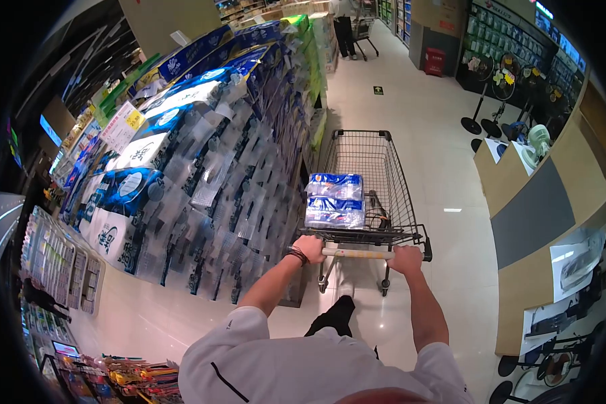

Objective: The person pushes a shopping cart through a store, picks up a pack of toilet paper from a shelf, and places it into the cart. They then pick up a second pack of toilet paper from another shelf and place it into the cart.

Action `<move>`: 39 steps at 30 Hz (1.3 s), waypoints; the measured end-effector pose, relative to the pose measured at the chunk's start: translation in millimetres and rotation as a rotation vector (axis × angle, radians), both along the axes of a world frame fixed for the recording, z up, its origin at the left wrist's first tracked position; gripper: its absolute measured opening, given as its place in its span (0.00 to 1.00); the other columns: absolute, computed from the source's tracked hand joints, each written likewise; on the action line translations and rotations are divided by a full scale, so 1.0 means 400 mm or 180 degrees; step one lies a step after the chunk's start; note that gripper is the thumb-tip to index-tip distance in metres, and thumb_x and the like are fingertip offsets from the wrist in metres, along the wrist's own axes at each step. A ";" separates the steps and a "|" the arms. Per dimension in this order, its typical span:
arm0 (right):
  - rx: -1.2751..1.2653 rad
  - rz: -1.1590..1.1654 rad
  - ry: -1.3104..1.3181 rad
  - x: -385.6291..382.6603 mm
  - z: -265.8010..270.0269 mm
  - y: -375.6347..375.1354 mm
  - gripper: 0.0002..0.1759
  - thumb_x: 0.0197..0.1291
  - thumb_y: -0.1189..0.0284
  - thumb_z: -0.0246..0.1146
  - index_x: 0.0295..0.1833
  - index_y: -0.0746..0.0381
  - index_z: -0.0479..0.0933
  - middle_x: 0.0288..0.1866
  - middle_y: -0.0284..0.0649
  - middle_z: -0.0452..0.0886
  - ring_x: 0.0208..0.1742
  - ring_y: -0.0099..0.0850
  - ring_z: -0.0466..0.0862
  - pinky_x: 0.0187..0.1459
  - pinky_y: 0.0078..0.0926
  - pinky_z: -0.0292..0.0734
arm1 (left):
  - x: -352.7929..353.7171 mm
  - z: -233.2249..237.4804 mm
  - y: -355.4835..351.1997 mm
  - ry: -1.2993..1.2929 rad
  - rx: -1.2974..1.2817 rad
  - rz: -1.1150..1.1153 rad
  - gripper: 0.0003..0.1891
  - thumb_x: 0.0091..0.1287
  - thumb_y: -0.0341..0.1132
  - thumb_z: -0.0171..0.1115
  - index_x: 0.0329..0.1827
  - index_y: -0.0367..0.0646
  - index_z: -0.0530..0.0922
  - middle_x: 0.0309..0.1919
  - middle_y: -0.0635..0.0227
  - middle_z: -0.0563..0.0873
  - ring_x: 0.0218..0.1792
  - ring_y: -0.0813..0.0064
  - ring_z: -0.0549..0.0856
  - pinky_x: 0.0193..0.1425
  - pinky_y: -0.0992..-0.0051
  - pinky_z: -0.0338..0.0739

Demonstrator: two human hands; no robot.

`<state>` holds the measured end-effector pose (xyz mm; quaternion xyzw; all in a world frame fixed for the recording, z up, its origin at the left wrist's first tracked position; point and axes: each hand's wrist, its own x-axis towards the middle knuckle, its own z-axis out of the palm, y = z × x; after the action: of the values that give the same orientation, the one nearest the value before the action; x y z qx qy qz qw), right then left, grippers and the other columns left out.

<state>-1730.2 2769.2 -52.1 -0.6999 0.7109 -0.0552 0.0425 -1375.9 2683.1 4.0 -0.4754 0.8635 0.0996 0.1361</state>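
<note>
Both of my hands grip the push bar of a wire shopping cart (397, 168) in front of me. My left hand (310, 248) wraps round the left end of the light-coloured handle (357, 254), with dark bracelets at its wrist. Round the right end of the same handle my right hand (407, 258) is closed. Inside the basket, toward the near left, lies a blue and white plastic-wrapped pack (335, 202). Beside it a dark item (378, 212) shows partly through the wire.
Stacked tissue packs (202, 168) rise close along the cart's left side, with a price sign (123, 126). A wood-panelled display counter (552, 202) and standing fans (505, 87) line the right. Up the aisle a person (344, 30) stands by another cart (364, 30).
</note>
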 end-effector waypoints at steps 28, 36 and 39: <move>0.0668 -0.0295 0.0130 -0.056 0.083 -0.786 0.21 0.48 0.53 0.72 0.44 0.53 0.89 0.41 0.47 0.90 0.45 0.50 0.90 0.49 0.49 0.85 | 0.011 -0.309 -0.185 0.3386 -0.0041 0.1768 0.18 0.64 0.34 0.69 0.57 0.45 0.82 0.52 0.59 0.87 0.53 0.59 0.87 0.59 0.63 0.82; 0.1657 0.0330 -0.0450 -0.101 0.025 -0.994 0.20 0.49 0.64 0.67 0.47 0.62 0.88 0.34 0.46 0.91 0.36 0.39 0.91 0.43 0.39 0.86 | 0.204 -0.355 0.036 0.2738 0.0839 0.4181 0.12 0.63 0.37 0.69 0.48 0.46 0.88 0.40 0.61 0.93 0.46 0.65 0.92 0.55 0.66 0.84; 0.2852 0.0487 -0.1162 -0.113 0.011 -1.079 0.16 0.52 0.72 0.62 0.44 0.68 0.87 0.29 0.46 0.89 0.28 0.33 0.90 0.37 0.32 0.85 | 0.223 -0.327 -0.023 0.2687 0.0415 0.4533 0.13 0.64 0.38 0.68 0.48 0.44 0.87 0.39 0.62 0.93 0.43 0.66 0.92 0.54 0.67 0.84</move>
<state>-1775.2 2337.7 -47.7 -0.6418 0.5922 0.1376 0.4673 -1286.5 2674.0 -126.6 -0.8221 0.3269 0.3817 -0.2676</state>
